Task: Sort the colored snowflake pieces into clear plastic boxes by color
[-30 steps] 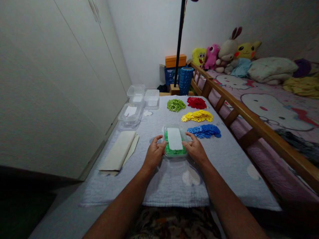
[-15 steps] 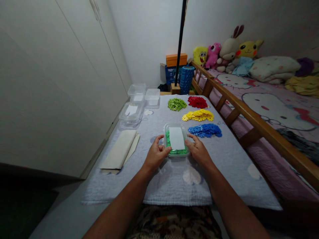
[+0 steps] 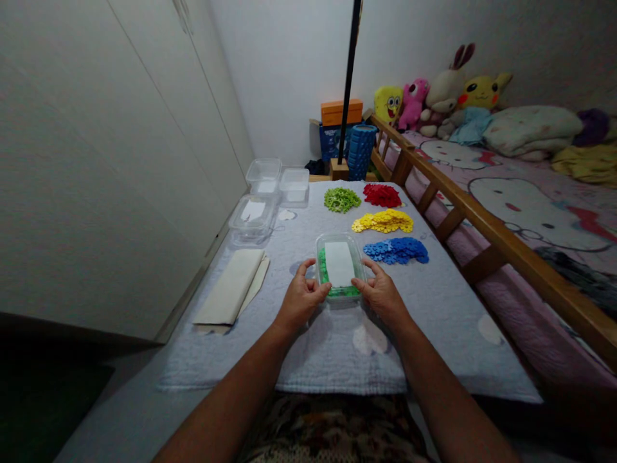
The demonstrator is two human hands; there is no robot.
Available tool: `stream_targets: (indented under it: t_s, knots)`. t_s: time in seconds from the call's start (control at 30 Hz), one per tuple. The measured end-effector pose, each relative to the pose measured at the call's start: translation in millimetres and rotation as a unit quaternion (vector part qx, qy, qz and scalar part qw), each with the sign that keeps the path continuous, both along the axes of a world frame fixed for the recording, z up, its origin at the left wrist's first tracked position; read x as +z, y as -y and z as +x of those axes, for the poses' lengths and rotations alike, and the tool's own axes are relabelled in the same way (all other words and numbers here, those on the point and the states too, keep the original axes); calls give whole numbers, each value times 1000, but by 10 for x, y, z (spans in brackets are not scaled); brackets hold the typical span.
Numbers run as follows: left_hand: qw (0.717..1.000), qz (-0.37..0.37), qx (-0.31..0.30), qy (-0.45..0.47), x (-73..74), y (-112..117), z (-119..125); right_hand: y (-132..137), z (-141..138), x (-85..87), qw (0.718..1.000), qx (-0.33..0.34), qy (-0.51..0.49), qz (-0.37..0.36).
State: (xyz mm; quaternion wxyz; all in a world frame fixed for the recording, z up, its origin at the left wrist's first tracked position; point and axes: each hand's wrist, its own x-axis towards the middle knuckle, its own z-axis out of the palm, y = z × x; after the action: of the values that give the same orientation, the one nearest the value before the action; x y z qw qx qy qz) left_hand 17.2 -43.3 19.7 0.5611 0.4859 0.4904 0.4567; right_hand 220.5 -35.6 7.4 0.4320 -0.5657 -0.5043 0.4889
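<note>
Between my two hands is a clear plastic container [image 3: 341, 296] with its lid on and green pieces inside. A blank white paper [image 3: 339, 263] shows on its top. My left hand [image 3: 303, 296] grips the left side, thumb over the near left corner. My right hand [image 3: 383, 290] holds the right side, thumb pressed on the lid's near edge. Just beyond the right hand lies a heap of blue flower-shaped pieces [image 3: 396, 251]. Behind it are yellow flower-shaped pieces [image 3: 383, 221], red pieces [image 3: 382, 195] and light green pieces [image 3: 342, 200].
At the table's back left stand clear containers [image 3: 253, 215], one with white paper on it. A folded beige sheet [image 3: 230, 287] lies on the left of the tablecloth [image 3: 332, 366]. A wooden bed rail [image 3: 482, 231] runs along the right, and a black pole [image 3: 348, 83] rises behind the table.
My right thumb has slid inward along the lid's near edge. The left hand keeps its grip, and the container stays in nearly the same place.
</note>
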Motion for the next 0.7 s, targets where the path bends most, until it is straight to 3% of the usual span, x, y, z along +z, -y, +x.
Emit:
stream_targets:
  t_s: [0.43,0.7]
  knots:
    - [999,-18,-18,45,-19,-15,-6,7,-26,81,1000,10,-25,-8]
    - [999,-22,-14,45,55,22,11,37,-38,117,999,20,-28,-16]
